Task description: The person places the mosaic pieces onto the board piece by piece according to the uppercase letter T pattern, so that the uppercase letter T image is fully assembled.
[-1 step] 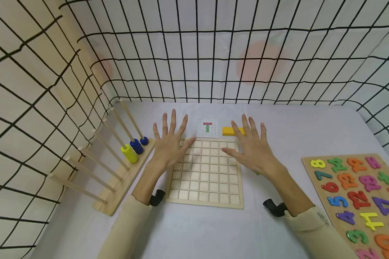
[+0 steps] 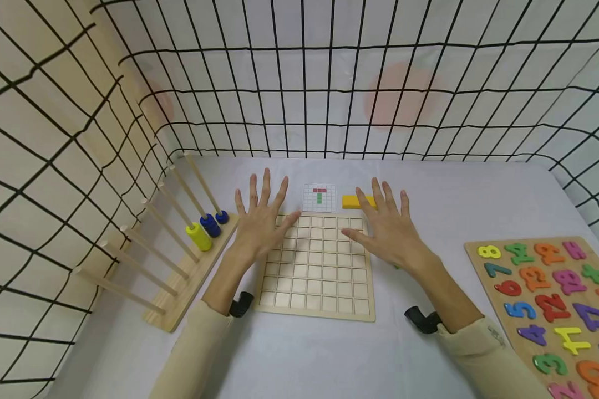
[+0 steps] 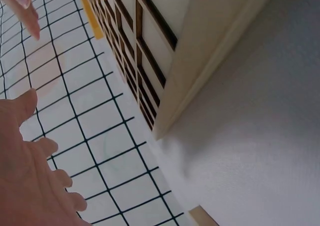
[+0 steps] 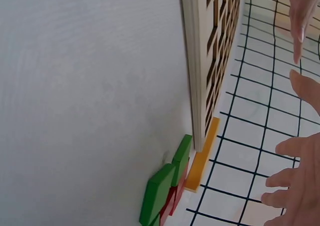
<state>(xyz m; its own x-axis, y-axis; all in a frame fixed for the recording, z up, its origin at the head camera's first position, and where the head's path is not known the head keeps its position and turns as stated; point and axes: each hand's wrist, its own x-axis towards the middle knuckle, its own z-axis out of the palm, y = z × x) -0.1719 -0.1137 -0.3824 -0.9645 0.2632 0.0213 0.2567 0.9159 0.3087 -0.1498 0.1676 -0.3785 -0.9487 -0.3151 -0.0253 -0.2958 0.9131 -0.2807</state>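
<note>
Grid board [image 2: 319, 277] lies below and between left hand [image 2: 259, 224] and right hand [image 2: 391, 233], each empty, spread wide.

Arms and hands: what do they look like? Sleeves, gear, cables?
Both the left hand and right hand are bare: no gloves or rings visible. Left sleeve and right sleeve are beige. A curved black fitting shows by each wrist. No cables visible.
</note>
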